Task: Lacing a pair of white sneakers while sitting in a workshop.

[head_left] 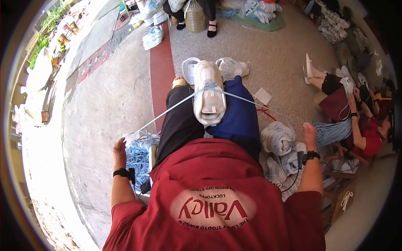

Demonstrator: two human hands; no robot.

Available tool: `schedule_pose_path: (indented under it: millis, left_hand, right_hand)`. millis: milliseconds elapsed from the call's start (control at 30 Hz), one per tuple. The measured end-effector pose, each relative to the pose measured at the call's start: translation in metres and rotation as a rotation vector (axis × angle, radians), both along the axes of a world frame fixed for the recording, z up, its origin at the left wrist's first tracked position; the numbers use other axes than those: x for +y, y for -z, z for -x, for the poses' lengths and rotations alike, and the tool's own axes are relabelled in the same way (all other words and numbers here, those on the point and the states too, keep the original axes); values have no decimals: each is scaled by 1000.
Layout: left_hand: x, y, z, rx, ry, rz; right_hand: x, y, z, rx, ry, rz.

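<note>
Grey carpet floor spreads beyond the white shoe (209, 94) propped on the person's knees, both hands (119, 149) (310, 130) flung wide beside it, fingers closed on its pale-blue lace (165, 111), drawing it taut.

The floor (272, 54) is a speckled grey carpet toward twelve and one o'clock, edged by a dark red strip (161, 71) running from twelve down to the centre; beyond it, toward nine and ten o'clock, lies pale bare concrete (104, 108) in strong sun; on the carpet near centre lie two white shoe pieces (232, 67), and just toward three o'clock a small white card (263, 96); a heap of pale blue laces (138, 157) rests at eight o'clock; white bundled shoe uppers (278, 140) pile at four o'clock; more bundles (261, 10) sit on a green mat (274, 25) at one o'clock.
</note>
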State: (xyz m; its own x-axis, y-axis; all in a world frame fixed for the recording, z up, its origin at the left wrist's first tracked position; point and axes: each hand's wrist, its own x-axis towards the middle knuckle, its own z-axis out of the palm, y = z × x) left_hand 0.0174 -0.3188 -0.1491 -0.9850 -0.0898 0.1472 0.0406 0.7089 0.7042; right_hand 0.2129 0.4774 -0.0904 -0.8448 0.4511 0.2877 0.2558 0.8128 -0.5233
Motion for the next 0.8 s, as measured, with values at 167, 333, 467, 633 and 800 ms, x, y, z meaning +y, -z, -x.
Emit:
schedule_pose_path:
  millis: [167,333,467,633,800]
  left_hand:
    - [-83,4,-49,-253,-218,172]
    - [-142,-1,-83,-412,-374,406]
    - [-182,12,-99,-319,-382,627]
    - [-183,31,-97,-678,-574,636]
    - [-55,12,-50,-872,-388,-310]
  right_hand:
    - [69,8,-103,-4,103,71]
    - [107,23,-196,-192,372,84]
    - [125,43,-256,-329,443,-109]
    - [118,81,-259,-993,357,-742]
    - [35,50,-78,-824,124,180]
